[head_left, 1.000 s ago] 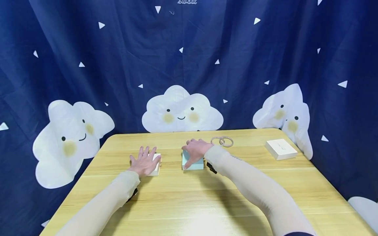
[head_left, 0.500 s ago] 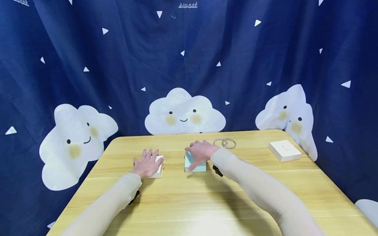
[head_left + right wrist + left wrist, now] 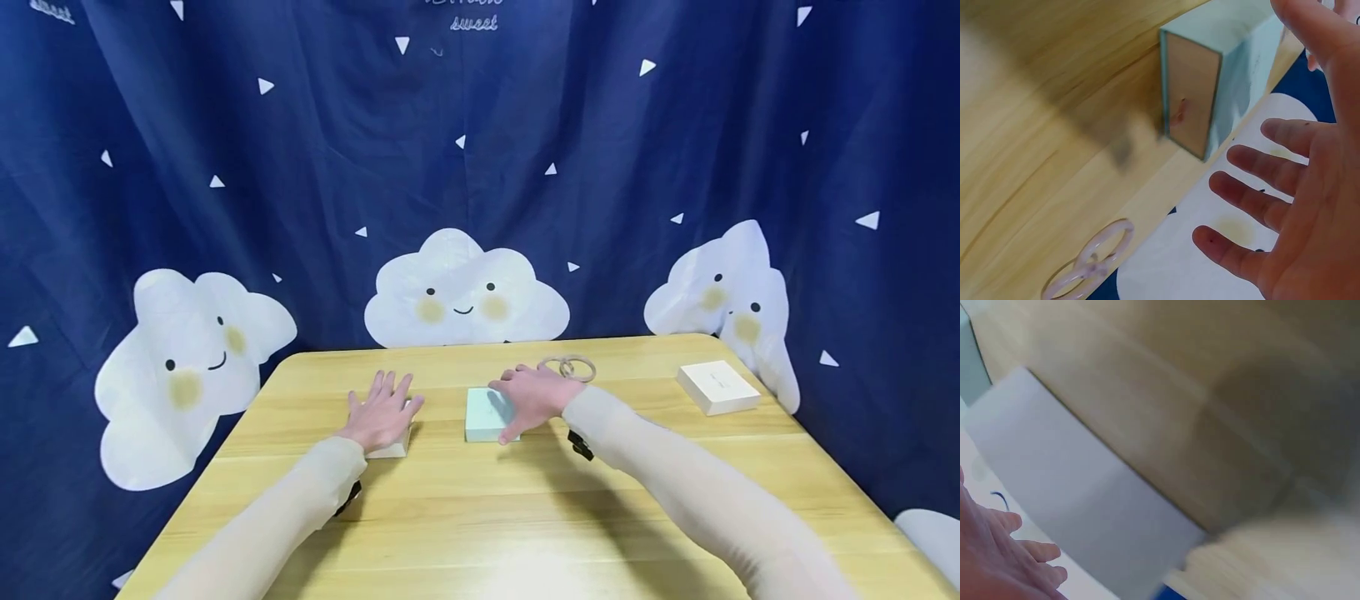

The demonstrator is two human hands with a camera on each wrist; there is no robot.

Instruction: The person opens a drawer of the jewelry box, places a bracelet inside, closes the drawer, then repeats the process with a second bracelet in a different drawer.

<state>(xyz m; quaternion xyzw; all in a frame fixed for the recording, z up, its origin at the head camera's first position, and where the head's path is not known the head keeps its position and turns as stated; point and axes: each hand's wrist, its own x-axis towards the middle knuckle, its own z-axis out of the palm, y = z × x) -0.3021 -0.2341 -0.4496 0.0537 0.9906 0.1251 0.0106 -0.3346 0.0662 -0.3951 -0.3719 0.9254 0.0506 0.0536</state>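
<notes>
My left hand (image 3: 382,414), fingers straight and spread, is over a small white box (image 3: 388,451) on the left part of the table. In the left wrist view the side of that white box (image 3: 1072,469) fills the lower left, with several fingertips (image 3: 1041,551) over its top; contact is unclear. My right hand (image 3: 536,398) has its fingers spread at the right side of a pale teal box (image 3: 483,414). The right wrist view shows a gap between this hand's fingers (image 3: 1260,169) and the teal box (image 3: 1194,94).
Two linked pinkish rings (image 3: 576,368) lie behind my right hand. Another white box (image 3: 718,387) stands near the right edge of the wooden table (image 3: 450,517). A dark blue curtain (image 3: 322,167) with cloud faces hangs behind the table.
My right hand has shifted right, uncovering more of the teal box. My left hand has moved slightly right over the white box. The head view has shifted a little.
</notes>
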